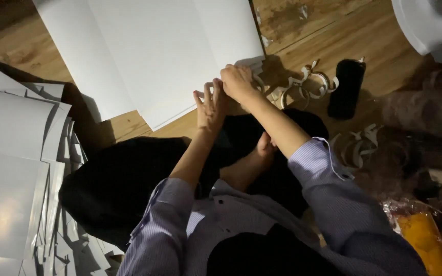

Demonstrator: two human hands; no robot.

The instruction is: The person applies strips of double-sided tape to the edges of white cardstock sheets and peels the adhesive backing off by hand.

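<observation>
Nearest, the left hand (pixel 210 108) lies released, fingers spread, on the near edge of the large white sheet (pixel 154 51). Just beyond, the right hand (pixel 237 82) pinches that sheet's near right corner, with curled white paper strips (pixel 308 84) and a black cylinder (pixel 347 88) farther right on the wooden floor (pixel 333 36).

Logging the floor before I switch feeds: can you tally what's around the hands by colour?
White: 4, the large sheet, stacked sheets, curled strips, more strips
Black: 1, an oblong object
Orange: 1, a wrapped packet
Total: 6
Left hand and right hand meet at the large sheet's near edge.
</observation>
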